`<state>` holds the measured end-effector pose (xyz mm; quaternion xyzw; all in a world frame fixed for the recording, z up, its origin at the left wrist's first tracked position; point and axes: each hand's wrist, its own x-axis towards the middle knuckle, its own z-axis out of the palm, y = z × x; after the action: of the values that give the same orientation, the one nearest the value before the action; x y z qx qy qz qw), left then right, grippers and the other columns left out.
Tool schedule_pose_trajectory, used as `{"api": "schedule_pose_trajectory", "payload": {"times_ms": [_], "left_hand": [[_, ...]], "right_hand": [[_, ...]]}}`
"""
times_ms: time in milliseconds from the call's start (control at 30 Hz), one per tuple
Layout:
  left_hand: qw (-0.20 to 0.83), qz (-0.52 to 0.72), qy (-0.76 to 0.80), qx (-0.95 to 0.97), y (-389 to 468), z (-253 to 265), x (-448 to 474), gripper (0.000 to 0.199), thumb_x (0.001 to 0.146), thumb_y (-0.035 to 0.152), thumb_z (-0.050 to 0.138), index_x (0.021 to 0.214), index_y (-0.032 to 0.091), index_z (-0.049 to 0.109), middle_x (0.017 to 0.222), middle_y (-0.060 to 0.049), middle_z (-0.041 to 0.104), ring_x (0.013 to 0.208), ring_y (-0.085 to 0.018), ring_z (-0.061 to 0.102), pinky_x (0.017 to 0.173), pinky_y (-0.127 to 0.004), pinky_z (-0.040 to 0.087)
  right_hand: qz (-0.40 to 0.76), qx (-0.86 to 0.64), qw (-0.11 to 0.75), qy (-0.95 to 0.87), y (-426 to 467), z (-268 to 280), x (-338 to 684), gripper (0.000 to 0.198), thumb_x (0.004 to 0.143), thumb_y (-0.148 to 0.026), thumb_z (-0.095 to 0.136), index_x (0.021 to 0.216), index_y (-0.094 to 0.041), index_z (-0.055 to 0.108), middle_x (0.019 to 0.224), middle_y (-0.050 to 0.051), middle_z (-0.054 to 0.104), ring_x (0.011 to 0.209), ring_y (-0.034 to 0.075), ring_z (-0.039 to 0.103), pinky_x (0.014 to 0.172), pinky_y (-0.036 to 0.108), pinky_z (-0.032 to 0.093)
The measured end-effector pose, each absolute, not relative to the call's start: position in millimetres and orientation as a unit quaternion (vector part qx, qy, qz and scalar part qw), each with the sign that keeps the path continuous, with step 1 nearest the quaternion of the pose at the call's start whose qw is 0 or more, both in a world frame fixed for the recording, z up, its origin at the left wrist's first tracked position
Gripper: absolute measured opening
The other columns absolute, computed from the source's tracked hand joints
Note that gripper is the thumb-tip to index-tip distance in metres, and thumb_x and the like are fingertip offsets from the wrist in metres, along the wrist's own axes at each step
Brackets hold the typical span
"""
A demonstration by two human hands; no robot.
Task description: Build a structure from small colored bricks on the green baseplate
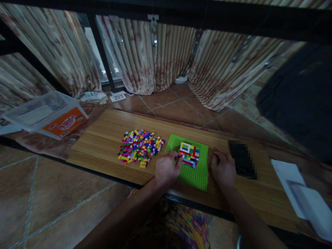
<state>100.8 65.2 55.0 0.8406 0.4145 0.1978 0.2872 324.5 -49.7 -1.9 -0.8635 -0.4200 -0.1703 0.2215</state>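
A green studded baseplate [199, 180] lies on the wooden board, carrying a low block build of multicoloured toy bricks [189, 154]. My left hand [168, 168] is over the baseplate's left edge, its fingers curled and closed against the left side of the build. What its fingertips grip, if anything, is hidden. Just right of the baseplate, my right hand [223, 168] rests on the board with fingers curled in, and I see nothing in it. A heap of small loose bricks [140, 147] in many colours is spread to the left.
The wooden board [98, 145] lies along a low bench. At far left stands a clear plastic box [46, 112] with an orange label. A black, partly pixelated flat object [241, 159] lies right of my right hand, with white paper [289, 180] beyond. Curtains [171, 58] hang behind.
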Motion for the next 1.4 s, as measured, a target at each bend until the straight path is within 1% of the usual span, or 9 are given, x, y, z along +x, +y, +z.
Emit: {"api": "schedule_pose_trajectory", "payload": {"times_ms": [300, 467, 700, 800, 933, 1000, 1200, 1400], "left_hand": [[0.272, 0.192, 0.423, 0.843, 65.9, 59.2, 101.6, 0.017, 0.089, 0.034, 0.053, 0.089, 0.020, 0.063, 0.087, -0.004, 0.070, 0.075, -0.016, 0.064, 0.068, -0.026, 0.045], [0.286, 0.199, 0.405, 0.845, 68.3, 56.0, 99.0, 0.016, 0.088, 0.034, 0.055, 0.089, 0.020, 0.064, 0.086, -0.003, 0.070, 0.073, -0.015, 0.064, 0.067, -0.025, 0.045], [0.315, 0.212, 0.391, 0.838, 68.3, 53.5, 95.1, 0.020, 0.087, 0.038, 0.057, 0.092, 0.020, 0.064, 0.086, -0.003, 0.071, 0.075, -0.016, 0.065, 0.068, -0.026, 0.045], [0.343, 0.212, 0.392, 0.827, 71.4, 58.1, 95.5, 0.024, 0.090, 0.039, 0.052, 0.089, 0.019, 0.065, 0.081, -0.002, 0.070, 0.071, -0.015, 0.064, 0.065, -0.024, 0.044], [0.369, 0.184, 0.423, 0.807, 80.7, 64.7, 99.8, 0.033, 0.095, 0.035, 0.041, 0.078, 0.019, 0.065, 0.068, -0.001, 0.065, 0.063, -0.013, 0.060, 0.057, -0.023, 0.039], [0.377, 0.167, 0.427, 0.805, 84.8, 66.2, 102.3, 0.034, 0.095, 0.034, 0.040, 0.076, 0.018, 0.065, 0.066, 0.000, 0.064, 0.062, -0.013, 0.059, 0.056, -0.022, 0.038], [0.374, 0.162, 0.422, 0.810, 85.0, 63.0, 105.1, 0.028, 0.092, 0.035, 0.046, 0.086, 0.020, 0.068, 0.073, -0.001, 0.068, 0.065, -0.013, 0.060, 0.059, -0.023, 0.040], [0.351, 0.166, 0.417, 0.822, 81.1, 63.0, 105.1, 0.027, 0.094, 0.034, 0.046, 0.086, 0.020, 0.068, 0.080, -0.003, 0.071, 0.070, -0.014, 0.063, 0.064, -0.023, 0.042]], "right_hand": [[-0.176, -0.858, 0.230, -0.424, -49.7, -3.5, 325.4, 0.032, 0.088, -0.032, 0.043, 0.098, -0.016, 0.068, 0.094, 0.012, 0.062, 0.088, 0.024, 0.054, 0.082, 0.037, 0.044], [-0.177, -0.857, 0.231, -0.424, -50.0, -3.3, 325.4, 0.032, 0.087, -0.032, 0.043, 0.098, -0.015, 0.068, 0.095, 0.012, 0.062, 0.088, 0.024, 0.054, 0.082, 0.037, 0.044], [-0.174, -0.862, 0.220, -0.423, -50.1, -2.0, 324.7, 0.033, 0.088, -0.032, 0.043, 0.099, -0.014, 0.068, 0.094, 0.013, 0.062, 0.088, 0.025, 0.054, 0.081, 0.037, 0.044], [-0.176, -0.862, 0.220, -0.422, -50.1, -1.8, 324.5, 0.032, 0.088, -0.032, 0.044, 0.099, -0.015, 0.069, 0.094, 0.012, 0.062, 0.088, 0.025, 0.054, 0.081, 0.037, 0.044], [-0.178, -0.860, 0.223, -0.423, -50.3, -3.3, 325.6, 0.031, 0.087, -0.031, 0.044, 0.098, -0.015, 0.069, 0.093, 0.012, 0.062, 0.087, 0.025, 0.054, 0.081, 0.037, 0.045], [-0.180, -0.858, 0.225, -0.425, -50.5, -4.5, 326.4, 0.031, 0.087, -0.031, 0.044, 0.097, -0.015, 0.069, 0.092, 0.011, 0.062, 0.087, 0.024, 0.055, 0.082, 0.037, 0.044], [-0.178, -0.856, 0.229, -0.427, -51.0, -6.8, 327.9, 0.030, 0.087, -0.031, 0.044, 0.098, -0.016, 0.068, 0.094, 0.012, 0.062, 0.089, 0.024, 0.054, 0.083, 0.037, 0.044], [-0.173, -0.860, 0.229, -0.421, -50.9, -4.7, 326.5, 0.030, 0.086, -0.030, 0.045, 0.099, -0.016, 0.068, 0.095, 0.012, 0.062, 0.089, 0.024, 0.053, 0.083, 0.038, 0.044]]}}
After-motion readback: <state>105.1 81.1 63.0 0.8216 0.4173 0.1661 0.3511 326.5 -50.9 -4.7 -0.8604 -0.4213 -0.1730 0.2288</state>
